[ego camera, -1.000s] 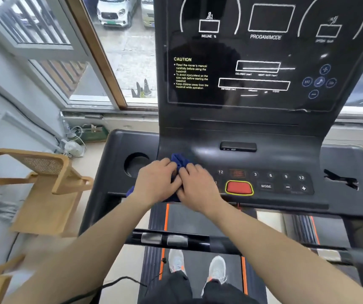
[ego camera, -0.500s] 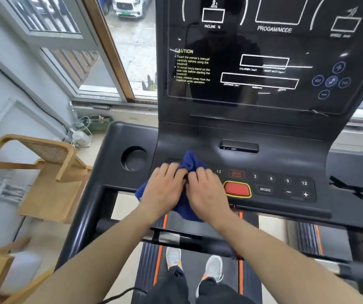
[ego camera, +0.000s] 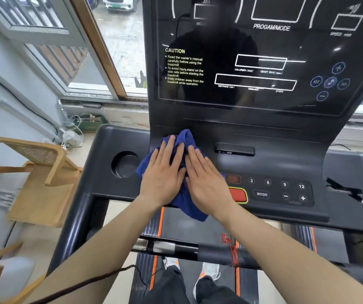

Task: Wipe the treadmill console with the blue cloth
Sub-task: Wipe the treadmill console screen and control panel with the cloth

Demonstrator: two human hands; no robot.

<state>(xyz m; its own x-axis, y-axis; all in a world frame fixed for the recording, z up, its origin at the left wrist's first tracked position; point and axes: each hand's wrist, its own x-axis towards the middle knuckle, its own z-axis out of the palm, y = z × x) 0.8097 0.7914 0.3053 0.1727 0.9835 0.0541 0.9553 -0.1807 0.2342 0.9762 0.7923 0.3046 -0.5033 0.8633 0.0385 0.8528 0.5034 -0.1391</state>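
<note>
The blue cloth point(ego camera: 187, 137) lies bunched on the black treadmill console point(ego camera: 285, 154), left of its button panel. My left hand point(ego camera: 164, 174) and my right hand point(ego camera: 206, 178) press flat on the cloth side by side, fingers stretched toward the screen. A corner of the cloth hangs over the console's front edge between my wrists. My right hand hides part of the red stop button point(ego camera: 239, 195).
A round cup holder point(ego camera: 124, 164) sits left of the cloth. The dark display point(ego camera: 263, 51) rises behind. A wooden chair point(ego camera: 31, 172) stands left of the treadmill, under the window. The handlebar point(ego camera: 176, 247) crosses below my forearms, and my feet are on the belt.
Both hands have gone from curled to flat on the cloth and slid up the console toward the screen. The cloth is spread wider under them.
</note>
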